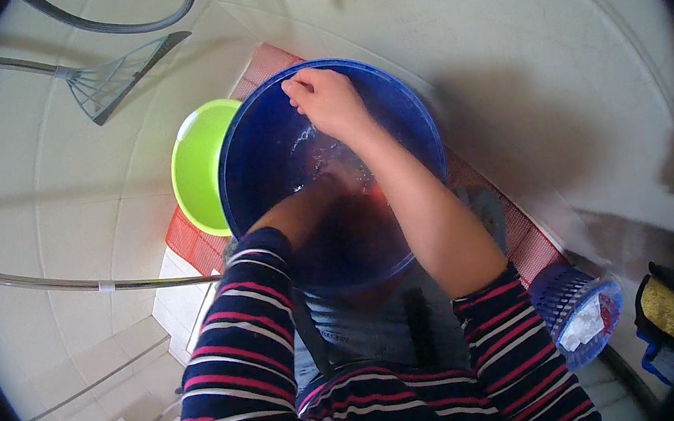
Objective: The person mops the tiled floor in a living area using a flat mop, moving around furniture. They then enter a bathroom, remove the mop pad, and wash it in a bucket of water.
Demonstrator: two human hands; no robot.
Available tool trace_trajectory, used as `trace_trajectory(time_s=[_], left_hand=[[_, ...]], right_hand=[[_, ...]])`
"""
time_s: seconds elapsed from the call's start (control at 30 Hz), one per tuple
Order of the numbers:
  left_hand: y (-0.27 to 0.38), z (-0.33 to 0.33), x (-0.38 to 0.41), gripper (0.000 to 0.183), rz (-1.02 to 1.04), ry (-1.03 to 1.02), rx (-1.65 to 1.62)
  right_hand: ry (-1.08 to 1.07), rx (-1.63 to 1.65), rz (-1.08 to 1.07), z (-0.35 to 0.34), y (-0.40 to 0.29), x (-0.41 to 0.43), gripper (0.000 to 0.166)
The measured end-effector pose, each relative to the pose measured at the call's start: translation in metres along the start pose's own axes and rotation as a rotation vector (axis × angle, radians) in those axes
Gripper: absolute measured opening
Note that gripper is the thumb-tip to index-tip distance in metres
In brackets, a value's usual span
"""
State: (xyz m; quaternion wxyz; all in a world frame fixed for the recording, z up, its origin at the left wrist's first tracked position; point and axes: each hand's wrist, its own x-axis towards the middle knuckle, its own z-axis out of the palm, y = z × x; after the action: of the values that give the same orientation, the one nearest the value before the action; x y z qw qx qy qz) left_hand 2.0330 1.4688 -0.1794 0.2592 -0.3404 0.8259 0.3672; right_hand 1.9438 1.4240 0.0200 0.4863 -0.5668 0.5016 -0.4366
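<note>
A deep blue plastic tub point(241, 116) holding water stands before me. My left forearm reaches down into it, and my left hand point(342, 176) is blurred beneath the rippled water, so its fingers cannot be made out. Close to that hand, something reddish point(377, 194) shows dimly under the surface; its kind is unclear. Over the far part of the tub hangs my right hand point(322, 96), its fingers curled in and no object visible in them.
A lime-green basin point(200, 169) stands against the tub's left side, on red mesh matting point(198, 240). A grey squeegee-like tool point(114, 80) is at upper left. At right are a purple perforated basket point(568, 297) with white paper inside and a yellow cloth point(671, 311).
</note>
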Motion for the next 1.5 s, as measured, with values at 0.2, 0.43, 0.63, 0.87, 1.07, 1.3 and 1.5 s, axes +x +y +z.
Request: trace_trajectory(time_s=[0.2, 0.43, 0.63, 0.87, 1.07, 1.3, 1.5], left_hand=[[0.009, 0.008, 0.007, 0.048, -0.008, 0.027, 0.008], [0.006, 0.014, -0.006, 0.047, -0.053, -0.010, -0.009], [-0.004, -0.025, -0.036, 0.046, -0.034, -0.081, -0.138], [0.011, -0.090, -0.143, 0.024, -0.046, 0.298, -0.714], [0.004, -0.100, -0.166, 0.022, -0.179, 0.734, -0.694], [0.021, -0.102, -0.176, 0.045, -0.366, 0.717, -0.202], [0.022, -0.102, -0.171, 0.037, -0.249, 0.689, -0.124]], right_hand=[[0.009, -0.040, -0.035, 0.004, 0.001, 0.001, 0.030], [-0.013, -0.107, 0.011, 0.008, 0.006, -0.005, 0.029], [-0.095, -0.233, 0.029, 0.007, 0.026, -0.001, 0.020], [-0.581, -0.707, 0.178, 0.006, 0.075, -0.007, 0.039], [-0.881, -0.548, 0.271, -0.007, 0.082, -0.012, 0.048], [-0.700, -1.410, 0.261, 0.032, 0.091, -0.011, 0.051], [-0.880, -1.425, -0.051, 0.082, 0.166, -0.057, 0.032]])
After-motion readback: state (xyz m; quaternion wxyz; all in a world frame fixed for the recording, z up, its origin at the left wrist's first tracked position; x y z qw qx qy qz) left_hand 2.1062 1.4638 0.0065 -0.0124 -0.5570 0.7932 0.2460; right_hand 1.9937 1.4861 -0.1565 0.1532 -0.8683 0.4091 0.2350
